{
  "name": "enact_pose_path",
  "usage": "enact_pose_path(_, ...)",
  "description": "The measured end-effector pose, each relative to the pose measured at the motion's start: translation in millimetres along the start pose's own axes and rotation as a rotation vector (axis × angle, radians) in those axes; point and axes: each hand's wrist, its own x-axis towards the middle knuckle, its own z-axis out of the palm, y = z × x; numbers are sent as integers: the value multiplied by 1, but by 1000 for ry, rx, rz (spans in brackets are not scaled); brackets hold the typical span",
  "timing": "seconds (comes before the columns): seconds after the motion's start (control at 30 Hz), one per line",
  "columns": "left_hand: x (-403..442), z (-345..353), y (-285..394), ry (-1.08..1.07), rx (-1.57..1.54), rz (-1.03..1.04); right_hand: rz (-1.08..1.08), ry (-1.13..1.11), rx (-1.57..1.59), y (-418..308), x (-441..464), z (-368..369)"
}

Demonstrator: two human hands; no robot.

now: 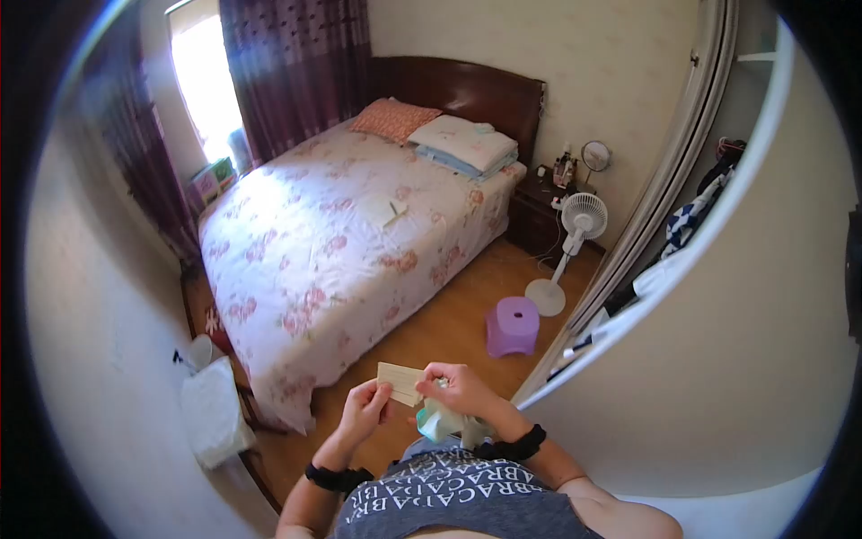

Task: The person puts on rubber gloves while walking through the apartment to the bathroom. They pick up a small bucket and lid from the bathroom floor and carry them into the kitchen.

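My left hand (362, 411) pinches the lower left part of a flat, cream-coloured rectangular card (400, 381) between thumb and fingers. At the card's right edge is my right hand (460, 392), its fingers curled closed. A crumpled white and mint-green piece (437, 422) hangs below the right hand, apparently gripped in it; whether it is cloth or plastic I cannot tell. Both hands are held in front of my body, above the wooden floor. The right fingers' exact hold on the card is partly hidden.
A bed with a floral sheet (296, 260) stands ahead, with a small flat item (394, 214) on it. A purple stool (513, 327) and a white standing fan (584, 216) are on the right, beside an open wardrobe (682, 269). At left is a white-covered surface (214, 413).
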Motion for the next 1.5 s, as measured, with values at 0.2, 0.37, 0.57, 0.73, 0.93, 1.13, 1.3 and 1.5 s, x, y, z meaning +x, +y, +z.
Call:
enact_pose_path(0.2, 154, -7, 22, 13, 42, 22, 89, -150, -141, -5, 109, -72)
enact_pose_path(0.37, 293, -7, 41, -142, 343, 130, 103, 14, -4, 34, 185, -135)
enact_pose_path(0.57, 460, -30, 55, -270, 416, 236, 217, 224, -74, 60, 301, -199)
enact_pose_path(0.73, 594, -58, 90, -391, 453, 363, 117, 437, -124, 67, 406, -248)
enact_pose_path(0.93, 716, -63, 94, -688, 298, -6, 254, 558, 265, 96, 459, -317)
enact_pose_path(1.13, 837, -66, 31, -738, 437, -91, 383, 531, 392, 170, 522, -432)
enact_pose_path(1.3, 926, -124, -76, -388, 827, -255, 558, 656, 771, 319, 600, -572)
enact_pose_path(1.5, 902, -200, -161, -218, 1074, -747, 725, 669, 994, 433, 696, -751)
